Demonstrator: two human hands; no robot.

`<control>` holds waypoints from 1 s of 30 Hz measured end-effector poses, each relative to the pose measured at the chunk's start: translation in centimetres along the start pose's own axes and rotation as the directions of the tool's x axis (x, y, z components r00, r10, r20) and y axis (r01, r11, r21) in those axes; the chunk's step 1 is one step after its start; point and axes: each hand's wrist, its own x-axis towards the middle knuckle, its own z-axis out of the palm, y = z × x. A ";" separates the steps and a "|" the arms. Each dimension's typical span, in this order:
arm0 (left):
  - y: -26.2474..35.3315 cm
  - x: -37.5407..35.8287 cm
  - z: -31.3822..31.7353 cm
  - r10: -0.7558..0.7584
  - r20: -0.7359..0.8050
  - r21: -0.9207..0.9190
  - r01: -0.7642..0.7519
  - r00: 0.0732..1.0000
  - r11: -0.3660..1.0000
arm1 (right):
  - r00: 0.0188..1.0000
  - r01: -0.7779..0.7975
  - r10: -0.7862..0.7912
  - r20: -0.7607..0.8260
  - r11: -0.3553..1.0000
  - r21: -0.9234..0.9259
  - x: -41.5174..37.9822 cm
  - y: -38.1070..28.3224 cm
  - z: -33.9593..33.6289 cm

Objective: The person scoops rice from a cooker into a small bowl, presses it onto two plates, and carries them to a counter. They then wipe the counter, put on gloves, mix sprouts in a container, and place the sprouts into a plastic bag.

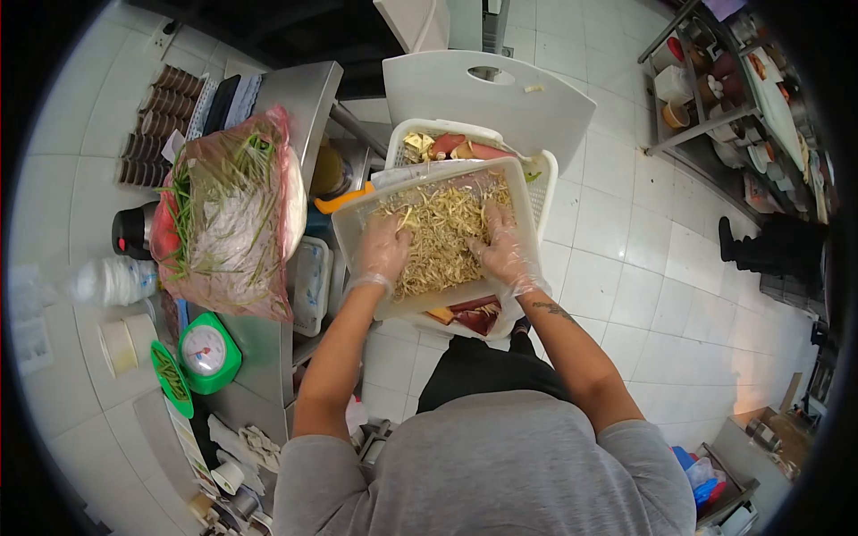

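Observation:
A pale rectangular plastic tub holds a heap of shredded, yellow-brown strands. My left hand, in a clear plastic glove, reaches into the tub at its left side, fingers against the strands. On the right side my right hand, gloved likewise, rests on the strands with its fingers apart. Part of each hand's fingertips is sunk in the heap. The tub sits on top of a white basket, in which red and yellow packets show behind the tub.
Left, a steel counter bears a plastic bag of green stalks and a green scale. A white board stands behind the basket. A shelf rack is at the upper right; a person's dark-clothed leg shows at the right.

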 end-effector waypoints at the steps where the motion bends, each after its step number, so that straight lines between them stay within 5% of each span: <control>1: -0.3 -0.2 0.6 -0.032 -0.067 -0.016 0.031 0.997 0.999 | 0.999 0.043 -0.043 -0.001 0.999 0.004 0.4 -0.4 0.2; 3: 0.1 -0.6 1.6 -0.100 -0.195 -0.052 0.092 0.976 0.994 | 0.992 0.124 -0.124 -0.002 0.992 0.013 1.2 -1.5 1.3; 6: 2.0 2.0 3.5 -0.052 -0.179 -0.353 -0.014 0.982 0.935 | 0.946 0.318 -0.322 0.039 0.944 0.089 3.4 -1.9 4.0; 12: 4.4 2.4 1.4 0.018 -0.060 -0.496 -0.045 0.998 0.867 | 0.971 0.211 -0.228 0.075 0.960 0.185 3.6 -5.0 2.4; 15: 3.8 1.9 1.5 0.034 -0.177 -0.448 -0.112 0.984 0.887 | 0.965 0.245 -0.260 0.024 0.933 0.263 3.5 -5.2 2.7; 18: 4.6 1.4 0.8 0.030 -0.290 -0.473 -0.170 0.957 0.865 | 0.977 0.115 -0.127 0.171 0.991 0.073 3.5 -6.8 0.9; 21: 5.6 1.2 -1.7 -0.109 -0.081 -0.586 0.042 0.991 0.809 | 0.987 0.080 -0.081 0.138 0.997 0.012 2.6 -8.3 -0.5; 24: 5.1 0.9 -1.9 -0.162 -0.135 -0.688 0.025 0.977 0.725 | 0.988 0.033 -0.033 0.154 0.999 0.008 1.8 -10.8 -3.1; 27: 5.2 -0.6 -4.4 -0.165 0.056 -0.640 0.163 0.985 0.751 | 0.977 0.196 -0.194 0.083 0.980 -0.014 2.6 -8.9 -3.0; 30: 3.7 -0.4 -3.0 0.108 -0.286 -0.407 -0.223 0.952 0.886 | 0.958 0.282 -0.286 -0.030 0.954 -0.101 2.8 -5.2 -0.5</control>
